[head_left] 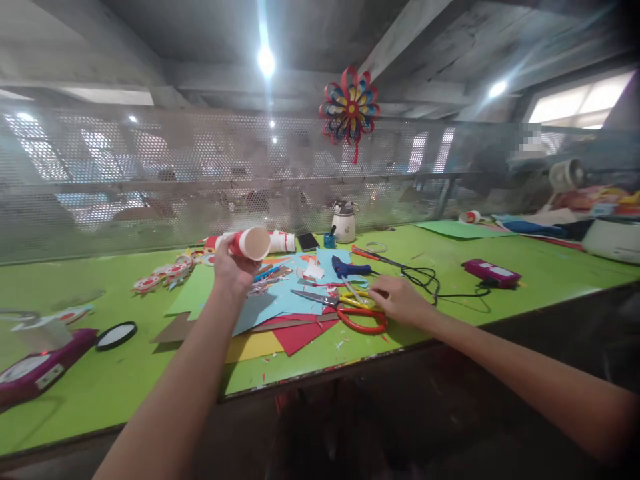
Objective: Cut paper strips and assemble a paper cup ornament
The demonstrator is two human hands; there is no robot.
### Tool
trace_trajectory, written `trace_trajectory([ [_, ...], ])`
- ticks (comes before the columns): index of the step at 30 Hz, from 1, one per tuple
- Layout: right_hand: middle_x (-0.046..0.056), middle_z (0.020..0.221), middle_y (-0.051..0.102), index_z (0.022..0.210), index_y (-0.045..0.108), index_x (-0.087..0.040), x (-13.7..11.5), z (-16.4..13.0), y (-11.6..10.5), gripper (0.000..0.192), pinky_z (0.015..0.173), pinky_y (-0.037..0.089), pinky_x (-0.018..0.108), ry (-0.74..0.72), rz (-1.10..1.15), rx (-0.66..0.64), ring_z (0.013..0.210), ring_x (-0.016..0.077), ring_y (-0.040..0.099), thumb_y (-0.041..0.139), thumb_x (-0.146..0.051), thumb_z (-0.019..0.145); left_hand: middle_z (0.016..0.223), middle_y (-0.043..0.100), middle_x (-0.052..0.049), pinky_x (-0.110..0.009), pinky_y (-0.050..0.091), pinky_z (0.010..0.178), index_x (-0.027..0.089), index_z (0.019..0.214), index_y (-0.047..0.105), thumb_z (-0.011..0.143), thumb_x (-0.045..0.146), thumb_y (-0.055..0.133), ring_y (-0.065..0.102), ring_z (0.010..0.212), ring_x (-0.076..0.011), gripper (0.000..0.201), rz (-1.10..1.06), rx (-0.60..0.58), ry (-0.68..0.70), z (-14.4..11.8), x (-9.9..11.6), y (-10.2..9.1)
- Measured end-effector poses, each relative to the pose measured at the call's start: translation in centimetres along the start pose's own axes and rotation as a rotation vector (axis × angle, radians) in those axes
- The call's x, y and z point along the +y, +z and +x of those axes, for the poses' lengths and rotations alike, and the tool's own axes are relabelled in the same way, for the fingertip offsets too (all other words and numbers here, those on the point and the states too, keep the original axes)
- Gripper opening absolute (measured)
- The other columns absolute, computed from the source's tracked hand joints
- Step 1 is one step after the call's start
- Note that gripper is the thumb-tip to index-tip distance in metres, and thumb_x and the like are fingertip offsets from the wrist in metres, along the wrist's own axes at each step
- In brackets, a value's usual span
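Note:
My left hand (234, 270) is wrapped round a red and white paper cup (256, 244), its open mouth turned toward me above the paper pile. At the right, my right hand (397, 300) has its fingers closed at the yellow handle (356, 301) of a pair of scissors (315, 296), whose blades point left over light blue paper. A large red handle loop (363, 321) lies just below. Behind the scissors rests a blue hot glue gun (350, 268). Red paper (303, 335) and paper scraps are spread between my hands.
More paper cups (283, 242) lie behind the left hand, beside cup-made flowers (167, 272). A white bottle (344, 222) stands near the perforated screen. Black cord (425, 277) runs to a purple power strip (491, 273). Another purple strip (47, 363) sits at the left.

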State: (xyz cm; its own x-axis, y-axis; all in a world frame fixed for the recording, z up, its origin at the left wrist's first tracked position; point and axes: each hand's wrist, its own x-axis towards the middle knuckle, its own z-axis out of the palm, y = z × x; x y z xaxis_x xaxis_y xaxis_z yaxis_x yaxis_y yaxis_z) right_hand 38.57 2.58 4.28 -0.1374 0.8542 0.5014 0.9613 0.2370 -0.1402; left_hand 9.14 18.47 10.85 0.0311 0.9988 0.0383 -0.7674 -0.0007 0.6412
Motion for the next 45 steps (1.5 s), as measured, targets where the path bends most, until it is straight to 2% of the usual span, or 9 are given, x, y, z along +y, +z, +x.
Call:
trace_trajectory([
  [3,0.01,0.084,0.064,0.08,0.067,-0.017,-1.1,-2.1,-0.4,0.016,0.078,0.046,0.035,-0.074,0.006,-0.032,0.085,0.023,0.057,0.052,-0.021,0.083,0.078,0.06,-0.002,-0.035,0.054,0.065,0.02,0.082,0.054,0.069,0.029,0.059,0.062,0.073,-0.0186,0.017,0.052,0.025,-0.034,0.3,-1.1,-1.1],
  [6,0.012,0.088,0.062,0.083,0.066,-0.017,-2.5,-2.0,-0.9,0.017,0.081,0.045,0.039,-0.129,-0.003,0.01,0.089,0.0246,0.055,0.05,-0.019,0.085,0.075,0.059,0.001,-0.035,0.055,0.065,0.021,0.081,0.054,0.068,0.027,0.06,0.062,0.069,-0.017,0.016,0.081,0.029,0.011,0.6,-1.3,-2.0],
  [14,0.01,0.079,0.063,0.071,0.067,-0.016,-6.3,3.8,-0.7,0.018,0.074,0.044,0.034,-0.123,0.054,-0.182,0.079,0.0218,0.057,0.054,-0.02,0.084,0.061,0.057,0.002,-0.026,0.053,0.053,0.02,0.079,0.052,0.072,0.032,0.057,0.06,0.055,-0.0142,0.014,0.153,0.111,0.06,1.0,-1.3,-2.7],
  [17,0.01,0.082,0.065,0.077,0.068,-0.014,-6.3,8.0,1.3,0.017,0.078,0.044,0.037,-0.008,0.099,-0.186,0.083,0.0232,0.059,0.056,-0.024,0.085,0.06,0.057,0.003,-0.024,0.052,0.05,0.019,0.078,0.052,0.072,0.032,0.057,0.06,0.052,-0.0137,0.015,0.17,0.121,0.054,1.2,-1.6,-2.8],
  [20,0.008,0.098,0.064,0.096,0.065,-0.013,-6.3,12.1,4.5,0.023,0.083,0.047,0.04,0.119,0.198,-0.203,0.092,0.0228,0.06,0.062,-0.033,0.084,0.06,0.057,0.002,-0.027,0.053,0.049,0.019,0.077,0.052,0.071,0.033,0.057,0.061,0.052,-0.0154,0.017,0.186,0.1,0.034,1.4,-1.9,-3.1],
  [25,0.007,0.118,0.058,0.116,0.057,-0.016,-6.0,15.7,8.8,0.03,0.083,0.051,0.041,0.283,0.525,-0.176,0.1,0.0217,0.06,0.056,-0.032,0.09,0.06,0.059,-0.001,-0.034,0.055,0.048,0.017,0.076,0.054,0.07,0.036,0.059,0.062,0.052,-0.019,0.021,0.21,0.067,0.001,2.0,-2.5,-3.4],
  [35,0.006,0.104,0.063,0.109,0.058,-0.014,-1.7,14.9,5.9,0.025,0.072,0.054,0.034,0.362,1.409,-0.005,0.084,0.0157,0.063,0.054,-0.031,0.091,0.058,0.06,-0.003,-0.031,0.052,0.038,0.016,0.077,0.054,0.072,0.033,0.059,0.061,0.046,-0.0194,0.019,0.168,0.072,-0.049,1.9,-2.8,-3.2],
  [42,0.0,0.079,0.065,0.091,0.061,-0.015,-0.7,13.7,6.0,0.005,0.064,0.056,0.024,0.452,1.75,0.104,0.068,0.0095,0.063,0.057,-0.013,0.088,0.06,0.06,-0.003,-0.032,0.054,0.042,0.016,0.079,0.055,0.072,0.03,0.061,0.062,0.049,-0.0186,0.017,0.134,0.066,-0.014,1.4,-2.8,-2.7],
  [45,-0.002,0.072,0.066,0.083,0.061,-0.019,-0.5,13.3,5.8,0.015,0.066,0.056,0.021,0.477,1.809,0.121,0.064,0.0087,0.064,0.057,-0.004,0.082,0.06,0.06,-0.002,-0.032,0.055,0.044,0.017,0.078,0.055,0.072,0.028,0.061,0.061,0.049,-0.0175,0.014,0.126,0.053,0.002,1.2,-2.6,-2.5],
])
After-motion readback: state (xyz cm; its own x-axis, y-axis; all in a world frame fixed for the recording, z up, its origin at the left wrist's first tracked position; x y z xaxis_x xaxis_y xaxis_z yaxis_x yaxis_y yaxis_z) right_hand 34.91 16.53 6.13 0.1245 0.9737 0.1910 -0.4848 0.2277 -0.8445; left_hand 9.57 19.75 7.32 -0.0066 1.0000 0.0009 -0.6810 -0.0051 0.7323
